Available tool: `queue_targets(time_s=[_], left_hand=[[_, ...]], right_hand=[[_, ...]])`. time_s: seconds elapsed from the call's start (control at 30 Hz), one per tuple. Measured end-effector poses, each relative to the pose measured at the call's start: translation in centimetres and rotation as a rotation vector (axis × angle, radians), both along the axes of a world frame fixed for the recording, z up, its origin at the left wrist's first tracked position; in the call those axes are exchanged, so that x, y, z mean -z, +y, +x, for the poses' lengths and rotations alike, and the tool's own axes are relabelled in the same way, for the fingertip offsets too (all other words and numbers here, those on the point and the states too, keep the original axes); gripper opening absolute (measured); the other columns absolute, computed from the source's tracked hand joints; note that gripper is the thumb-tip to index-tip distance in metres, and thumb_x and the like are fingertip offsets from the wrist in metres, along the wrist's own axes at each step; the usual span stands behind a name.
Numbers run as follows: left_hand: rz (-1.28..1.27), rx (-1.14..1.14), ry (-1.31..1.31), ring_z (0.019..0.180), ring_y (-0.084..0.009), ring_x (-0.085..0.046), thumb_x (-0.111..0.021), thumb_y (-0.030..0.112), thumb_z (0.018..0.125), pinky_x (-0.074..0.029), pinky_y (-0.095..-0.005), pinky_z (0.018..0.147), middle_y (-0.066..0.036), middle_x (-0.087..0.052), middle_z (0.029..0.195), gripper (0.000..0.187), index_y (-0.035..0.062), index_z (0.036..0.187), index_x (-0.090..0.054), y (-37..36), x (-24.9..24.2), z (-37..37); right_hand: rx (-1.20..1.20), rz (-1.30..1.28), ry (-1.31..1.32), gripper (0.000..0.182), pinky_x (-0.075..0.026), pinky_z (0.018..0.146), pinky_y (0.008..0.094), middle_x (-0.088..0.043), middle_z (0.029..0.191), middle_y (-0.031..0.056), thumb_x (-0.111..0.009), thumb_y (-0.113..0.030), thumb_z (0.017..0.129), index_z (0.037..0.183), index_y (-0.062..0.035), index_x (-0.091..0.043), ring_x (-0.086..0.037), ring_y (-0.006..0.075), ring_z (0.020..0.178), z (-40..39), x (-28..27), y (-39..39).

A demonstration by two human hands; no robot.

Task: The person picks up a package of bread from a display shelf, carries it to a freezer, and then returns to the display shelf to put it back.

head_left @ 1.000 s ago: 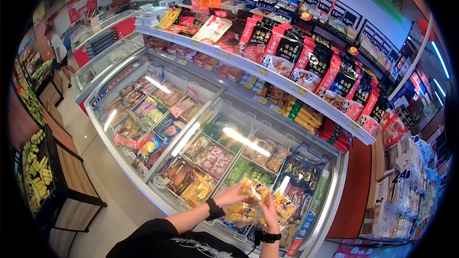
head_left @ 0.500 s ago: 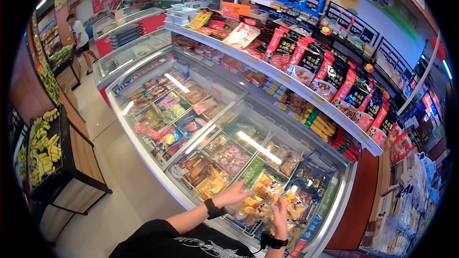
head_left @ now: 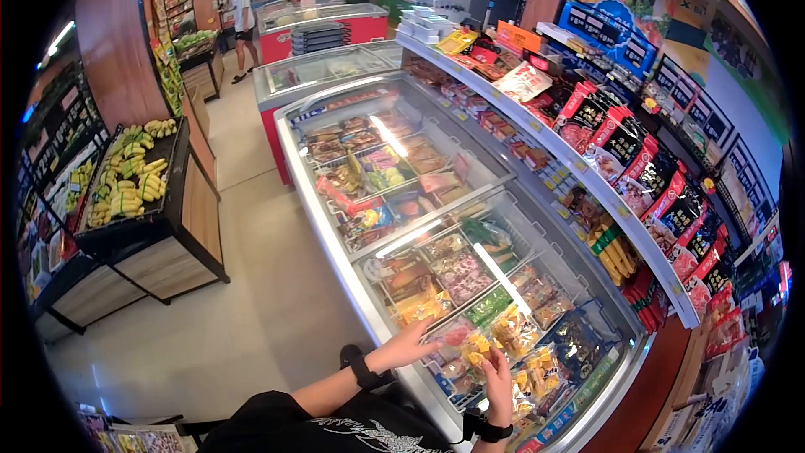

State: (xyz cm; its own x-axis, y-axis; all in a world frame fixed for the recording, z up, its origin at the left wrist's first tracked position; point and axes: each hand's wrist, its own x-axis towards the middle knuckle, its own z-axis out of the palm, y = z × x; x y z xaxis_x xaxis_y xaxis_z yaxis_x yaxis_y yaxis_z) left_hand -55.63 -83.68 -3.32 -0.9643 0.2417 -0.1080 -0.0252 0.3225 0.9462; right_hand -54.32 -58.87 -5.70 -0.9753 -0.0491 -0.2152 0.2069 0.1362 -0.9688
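Observation:
Both hands reach over a glass-topped chest freezer (head_left: 369,281) full of bagged frozen food. My left hand (head_left: 408,346) has its fingers stretched out beside a clear pack with pinkish contents (head_left: 455,334); it holds nothing I can see. At the right, my right hand (head_left: 501,382) has thumb and fingers against a clear packet with yellow food (head_left: 476,347) and appears to grip its edge. More yellow packets lie behind it (head_left: 515,331) and to its right (head_left: 537,375). A green pack (head_left: 488,307) lies farther back. Each wrist wears a dark band.
A raised shelf (head_left: 545,130) with red and black bags (head_left: 616,143) runs along the freezer's far side. Bananas (head_left: 130,172) fill a wooden stand across the aisle at left. A person (head_left: 241,21) stands far back near other freezers.
The view has swung left, so the freezer sits farther right in the picture. My left hand has drawn left, uncovering the pinkish pack. The yellow packet now lies closer against my right hand.

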Motion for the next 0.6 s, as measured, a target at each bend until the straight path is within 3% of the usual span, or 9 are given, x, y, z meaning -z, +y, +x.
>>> queue_targets(time_s=[0.1,0.13,0.43,0.6], left_hand=[[0.008,-0.049,-0.001,0.124,-0.0355,-0.043,-0.061,0.037,0.087,-0.035,-0.0375,0.102,-0.029,-0.041,0.134,0.078,-0.0098,0.138,-0.026,-1.1,0.2,1.5],[0.02,-0.059,-0.012,0.123,-0.0358,-0.043,-0.061,0.038,0.086,-0.035,-0.0376,0.102,-0.029,-0.041,0.133,0.079,-0.0096,0.138,-0.026,-1.4,-0.2,1.9],[0.007,-0.084,0.065,0.119,-0.0331,-0.046,-0.064,0.036,0.085,-0.039,-0.0375,0.099,-0.028,-0.041,0.132,0.078,-0.0082,0.138,-0.028,-7.0,-2.6,5.5],[0.052,-0.154,0.007,0.125,-0.0276,-0.042,-0.064,0.037,0.086,-0.038,-0.0374,0.1,-0.019,-0.035,0.139,0.077,0.0007,0.143,-0.026,-11.3,-1.8,8.5]], right_hand=[[-0.027,0.035,0.007,0.047,-0.034,0.102,0.0366,-0.046,0.132,0.0169,-0.054,-0.017,0.09,0.131,0.0016,-0.042,-0.043,0.0275,0.123,0.6,-0.3,-0.8],[-0.025,0.042,0.001,0.047,-0.036,0.1,0.0339,-0.048,0.13,0.0147,-0.054,-0.014,0.09,0.133,0.0024,-0.041,-0.046,0.0238,0.119,0.8,-0.8,-1.2],[0.004,0.045,0.066,0.047,-0.035,0.102,0.0356,-0.046,0.133,0.0177,-0.058,-0.016,0.089,0.13,0.0021,-0.044,-0.044,0.0261,0.123,3.3,-1.9,-5.3],[-0.022,0.071,0.08,0.047,-0.036,0.1,0.035,-0.05,0.128,0.0164,-0.057,-0.014,0.087,0.13,0.0018,-0.045,-0.046,0.0252,0.12,5.2,-1.8,-9.6]])
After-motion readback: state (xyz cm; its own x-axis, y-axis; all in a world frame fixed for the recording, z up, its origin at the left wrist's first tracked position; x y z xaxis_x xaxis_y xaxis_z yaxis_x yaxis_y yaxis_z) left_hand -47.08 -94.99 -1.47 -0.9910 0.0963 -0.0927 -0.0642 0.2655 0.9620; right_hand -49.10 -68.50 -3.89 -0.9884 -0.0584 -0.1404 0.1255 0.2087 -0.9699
